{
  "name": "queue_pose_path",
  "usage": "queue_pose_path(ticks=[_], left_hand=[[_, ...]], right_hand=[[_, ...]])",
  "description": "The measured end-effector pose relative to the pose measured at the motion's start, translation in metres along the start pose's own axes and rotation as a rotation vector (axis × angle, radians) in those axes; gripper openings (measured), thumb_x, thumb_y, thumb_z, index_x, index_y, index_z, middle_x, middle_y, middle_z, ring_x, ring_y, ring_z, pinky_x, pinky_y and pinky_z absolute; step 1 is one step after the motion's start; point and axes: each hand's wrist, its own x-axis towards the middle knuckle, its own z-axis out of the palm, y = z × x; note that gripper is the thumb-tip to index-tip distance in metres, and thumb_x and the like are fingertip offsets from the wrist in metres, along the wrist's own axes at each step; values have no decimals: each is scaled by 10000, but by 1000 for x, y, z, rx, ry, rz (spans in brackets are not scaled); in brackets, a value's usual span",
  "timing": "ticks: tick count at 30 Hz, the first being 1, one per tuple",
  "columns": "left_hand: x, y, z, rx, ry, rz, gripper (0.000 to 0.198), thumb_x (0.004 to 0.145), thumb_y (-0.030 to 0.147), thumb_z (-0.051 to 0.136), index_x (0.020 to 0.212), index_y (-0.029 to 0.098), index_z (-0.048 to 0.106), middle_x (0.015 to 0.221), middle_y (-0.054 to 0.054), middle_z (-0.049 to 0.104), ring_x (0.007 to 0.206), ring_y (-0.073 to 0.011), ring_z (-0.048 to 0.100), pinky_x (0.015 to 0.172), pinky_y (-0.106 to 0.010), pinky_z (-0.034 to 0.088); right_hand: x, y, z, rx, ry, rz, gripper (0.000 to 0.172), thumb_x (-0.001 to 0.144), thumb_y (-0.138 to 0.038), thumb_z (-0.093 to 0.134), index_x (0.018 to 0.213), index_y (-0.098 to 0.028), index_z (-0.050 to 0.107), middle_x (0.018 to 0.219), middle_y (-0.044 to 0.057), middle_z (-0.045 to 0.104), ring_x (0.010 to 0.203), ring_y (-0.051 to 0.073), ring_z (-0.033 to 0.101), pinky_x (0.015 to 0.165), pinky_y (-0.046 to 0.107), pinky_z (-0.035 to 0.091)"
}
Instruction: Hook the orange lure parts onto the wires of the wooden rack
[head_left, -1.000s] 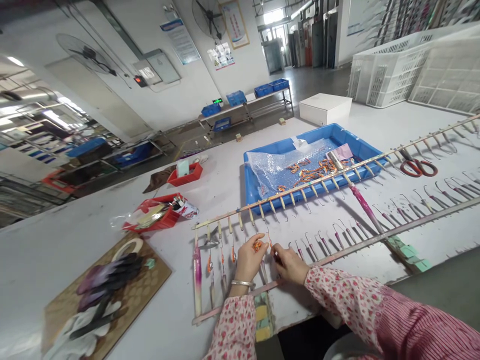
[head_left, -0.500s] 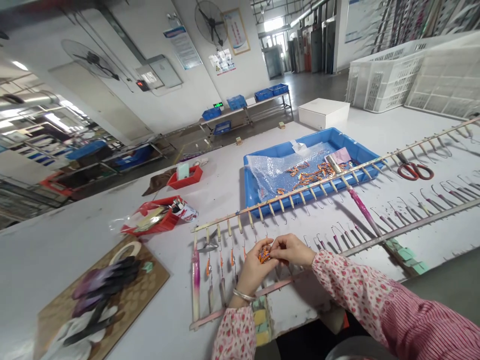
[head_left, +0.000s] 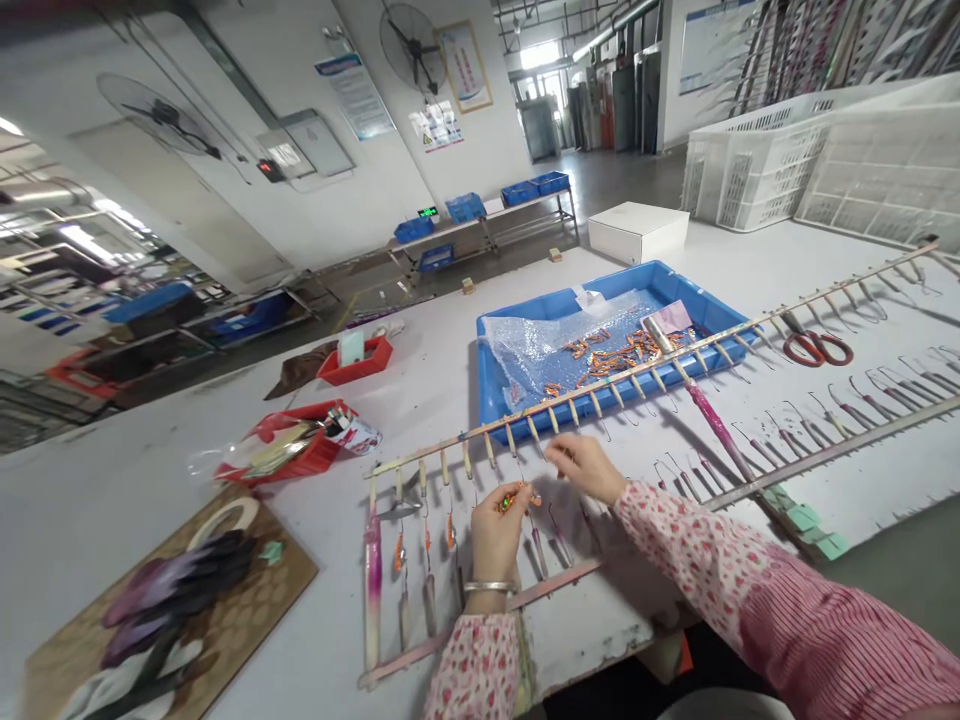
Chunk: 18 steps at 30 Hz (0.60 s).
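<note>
My left hand [head_left: 495, 535] is closed around several small orange lures [head_left: 517, 497], which show between thumb and fingers. It is over the wooden rack [head_left: 559, 583], just below the upper bar. Up and to the right, my right hand [head_left: 589, 468] has its fingertips pinched beside a wire hook on that bar; what they hold, if anything, is too small to make out. At the rack's left end, orange lures [head_left: 400, 550] hang between the upper hooks and the lower pegs. Farther right, the lower hooks [head_left: 787, 440] stand with no lures on them.
Behind the rack sits a blue tray [head_left: 486, 400] with bubble wrap and loose orange lures. Red-handled scissors [head_left: 817, 348] lie to the right. On the left are red bins [head_left: 300, 465] and a brown board [head_left: 289, 590] bearing gloves. White crates [head_left: 750, 180] stand far right.
My right hand has parted from my left and moved up toward the upper bar. My left hand keeps the lures, now turned more upright. The view has shifted slightly.
</note>
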Motion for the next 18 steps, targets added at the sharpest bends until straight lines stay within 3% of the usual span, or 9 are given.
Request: queue_pose_path(ticks=[3, 8, 10, 14, 18], left_hand=[[15, 2, -5, 301, -16, 144, 293, 690, 431, 615, 749, 149, 671, 646, -26, 643, 597, -142, 555, 577, -239, 408], [29, 4, -2, 488, -80, 230, 285, 739, 406, 527, 793, 171, 678, 736, -47, 691, 680, -187, 614, 653, -283, 433], [30, 5, 0, 526, -78, 239, 273, 739, 396, 519, 781, 177, 676, 735, -46, 695, 675, -188, 617, 654, -287, 433], [31, 6, 3, 591, -87, 244, 265, 733, 387, 524, 778, 174, 674, 744, -53, 697, 686, -190, 616, 675, -298, 428], [34, 8, 7, 591, -101, 258, 284, 737, 403, 518, 790, 171, 672, 757, -59, 695, 699, -192, 614, 683, -301, 424]], right_hand=[[41, 7, -3, -222, -21, 1, 148, 839, -215, 498, 890, -150, 621, 725, 34, 634, 666, 135, 581, 669, 229, 410], [76, 17, 15, -375, -157, -5, 117, 739, -175, 591, 848, -138, 609, 785, 81, 628, 800, 201, 585, 754, 290, 428], [77, 20, 17, -236, -176, 57, 110, 712, -98, 562, 807, -152, 570, 730, 41, 612, 724, 166, 588, 692, 264, 449], [73, 23, 10, 275, -237, 335, 131, 741, -72, 488, 826, -172, 482, 595, -36, 560, 455, 88, 509, 429, 179, 403], [72, 25, 7, 509, -220, 376, 126, 728, -52, 484, 783, -164, 466, 560, -41, 554, 396, 67, 456, 347, 143, 344]])
